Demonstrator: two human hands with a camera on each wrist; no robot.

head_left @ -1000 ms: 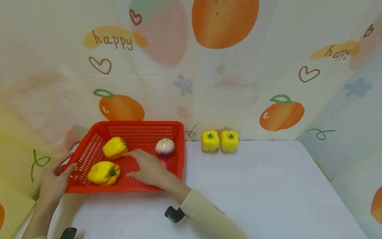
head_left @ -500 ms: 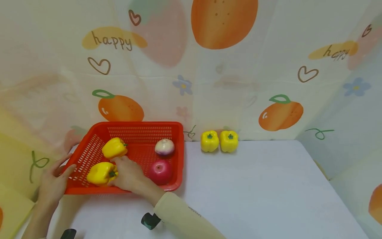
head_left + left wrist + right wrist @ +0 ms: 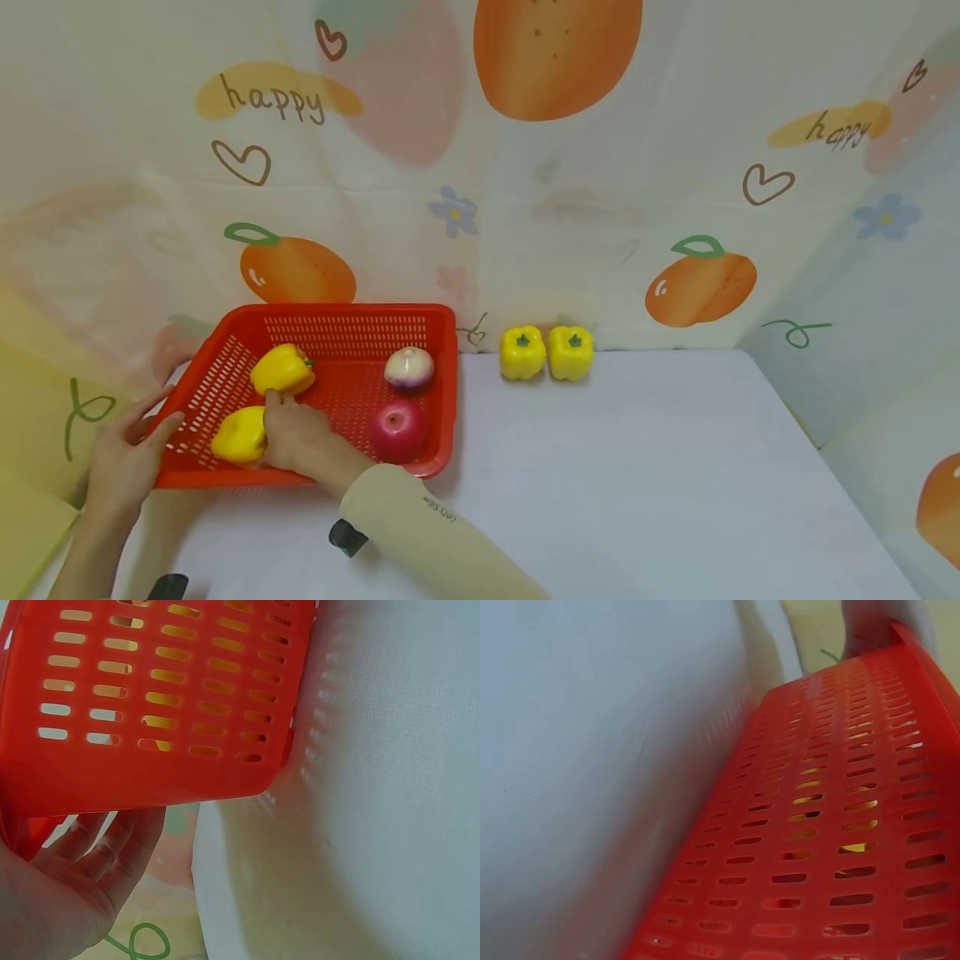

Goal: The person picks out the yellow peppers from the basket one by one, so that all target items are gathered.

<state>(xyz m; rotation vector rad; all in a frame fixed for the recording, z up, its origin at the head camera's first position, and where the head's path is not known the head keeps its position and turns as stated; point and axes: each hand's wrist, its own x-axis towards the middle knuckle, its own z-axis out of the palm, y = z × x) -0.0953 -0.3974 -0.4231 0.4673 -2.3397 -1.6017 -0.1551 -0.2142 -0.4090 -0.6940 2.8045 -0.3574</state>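
Plastic gleaming on the red basket (image 3: 345, 309), 4 yellow peppers (image 3: 237, 435) smooth and glossy, shine on the round pink piece (image 3: 398, 432), white tablecloth (image 3: 622, 467) matt, cloth sleeve (image 3: 427, 527) matt too

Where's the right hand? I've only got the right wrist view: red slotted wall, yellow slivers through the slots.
Observer: Head view shows the right hand inside the red basket, gripping the right end of the front yellow pepper.

Operator: Copy. Anything on the table to the right of the basket?

Observer: Yes, two more peppers on the white table, side by side at the back: a left-hand pepper and a right-hand pepper.
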